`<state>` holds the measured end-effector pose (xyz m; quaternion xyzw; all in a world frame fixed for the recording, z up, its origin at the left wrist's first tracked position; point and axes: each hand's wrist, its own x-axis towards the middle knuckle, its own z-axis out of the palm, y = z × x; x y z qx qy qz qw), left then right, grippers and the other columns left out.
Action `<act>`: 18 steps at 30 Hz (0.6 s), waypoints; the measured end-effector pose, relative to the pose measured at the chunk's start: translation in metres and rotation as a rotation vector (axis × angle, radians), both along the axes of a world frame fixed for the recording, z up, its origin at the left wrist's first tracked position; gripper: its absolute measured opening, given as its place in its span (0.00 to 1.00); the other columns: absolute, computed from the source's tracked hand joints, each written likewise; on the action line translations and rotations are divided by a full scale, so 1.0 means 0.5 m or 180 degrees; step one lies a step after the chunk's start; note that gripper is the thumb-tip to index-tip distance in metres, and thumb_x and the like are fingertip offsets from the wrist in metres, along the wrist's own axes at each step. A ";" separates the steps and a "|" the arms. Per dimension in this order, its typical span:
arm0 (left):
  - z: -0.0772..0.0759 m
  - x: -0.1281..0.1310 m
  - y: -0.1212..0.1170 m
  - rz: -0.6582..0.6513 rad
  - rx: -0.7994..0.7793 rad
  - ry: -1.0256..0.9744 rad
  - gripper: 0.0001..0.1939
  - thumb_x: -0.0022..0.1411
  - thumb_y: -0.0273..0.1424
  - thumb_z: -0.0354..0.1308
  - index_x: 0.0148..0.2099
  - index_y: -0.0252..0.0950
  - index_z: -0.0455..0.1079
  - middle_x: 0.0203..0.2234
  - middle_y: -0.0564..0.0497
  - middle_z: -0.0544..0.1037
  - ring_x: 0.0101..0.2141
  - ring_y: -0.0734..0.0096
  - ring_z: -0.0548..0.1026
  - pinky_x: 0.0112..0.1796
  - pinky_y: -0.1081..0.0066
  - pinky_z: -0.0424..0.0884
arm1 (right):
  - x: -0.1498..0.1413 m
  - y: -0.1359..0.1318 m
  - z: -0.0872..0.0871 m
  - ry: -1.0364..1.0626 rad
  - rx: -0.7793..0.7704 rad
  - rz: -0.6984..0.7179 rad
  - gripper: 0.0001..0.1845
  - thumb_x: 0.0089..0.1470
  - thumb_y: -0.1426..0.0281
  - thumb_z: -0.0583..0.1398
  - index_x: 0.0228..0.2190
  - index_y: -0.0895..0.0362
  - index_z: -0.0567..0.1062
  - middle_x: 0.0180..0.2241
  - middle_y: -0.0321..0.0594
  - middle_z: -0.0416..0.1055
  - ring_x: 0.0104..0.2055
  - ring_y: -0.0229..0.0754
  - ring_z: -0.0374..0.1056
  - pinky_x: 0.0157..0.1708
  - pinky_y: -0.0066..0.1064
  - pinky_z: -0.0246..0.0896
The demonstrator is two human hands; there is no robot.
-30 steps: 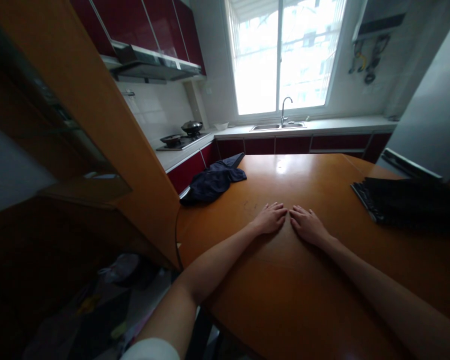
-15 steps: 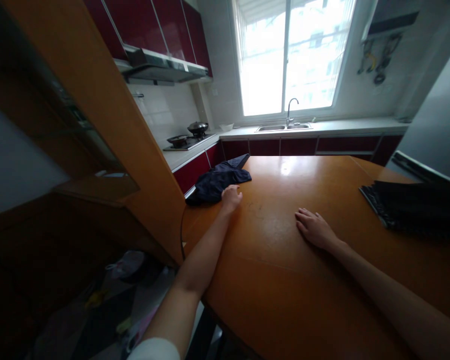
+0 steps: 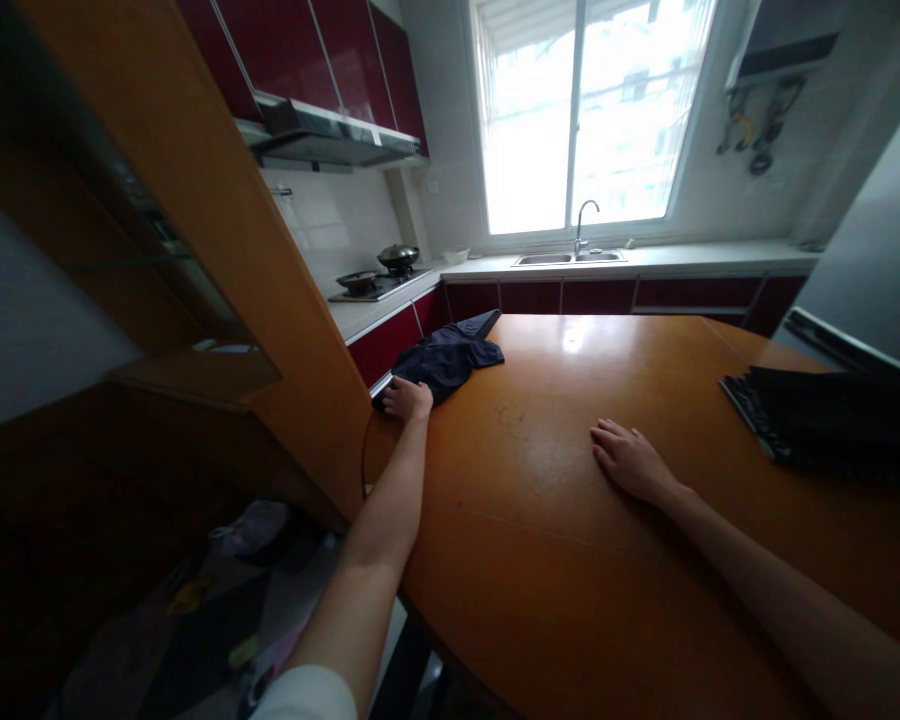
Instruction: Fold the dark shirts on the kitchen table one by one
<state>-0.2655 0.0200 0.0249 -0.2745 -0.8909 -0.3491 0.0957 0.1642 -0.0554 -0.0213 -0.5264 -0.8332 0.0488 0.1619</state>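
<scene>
Covering dark cloth point(image 3: 450, 360), the left hand point(image 3: 408, 398) has an unclear grip; right hand point(image 3: 631, 461) lies flattened, empty; pot point(image 3: 398, 257) lidded.

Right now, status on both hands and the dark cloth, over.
Left hand at near end of dark cloth, grip unclear. Right hand palm-down on table. Cloth crumpled, near table's left edge. Black pile at right, apart from both hands.

Lettering | none I can read from here — labels, brands, numbers, signs alike | faint dark marks point(image 3: 511, 418) on the table point(image 3: 570, 590), inward from its left edge — no characters I can make out
</scene>
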 end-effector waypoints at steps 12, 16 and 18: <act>0.018 0.021 -0.003 -0.1410 0.0228 0.0393 0.25 0.60 0.17 0.49 0.58 0.31 0.70 0.49 0.38 0.76 0.51 0.55 0.73 0.56 0.59 0.64 | 0.000 0.002 -0.003 0.0098 0.0000 -0.0019 0.23 0.63 0.64 0.51 0.56 0.55 0.72 0.64 0.50 0.61 0.67 0.53 0.55 0.64 0.54 0.47; 0.025 0.068 0.005 -0.1910 0.0441 0.0598 0.25 0.62 0.16 0.46 0.59 0.31 0.69 0.50 0.40 0.75 0.53 0.60 0.72 0.57 0.64 0.64 | -0.002 -0.002 0.002 0.0047 -0.0019 -0.0024 0.23 0.64 0.65 0.51 0.56 0.55 0.72 0.64 0.51 0.61 0.67 0.53 0.55 0.64 0.54 0.48; 0.024 0.103 0.009 -0.2211 0.0509 0.0691 0.24 0.64 0.17 0.46 0.58 0.32 0.70 0.50 0.42 0.76 0.53 0.63 0.72 0.57 0.66 0.64 | -0.003 -0.002 0.005 0.0013 -0.0033 -0.0015 0.23 0.64 0.65 0.50 0.56 0.57 0.72 0.65 0.51 0.60 0.67 0.53 0.55 0.64 0.54 0.48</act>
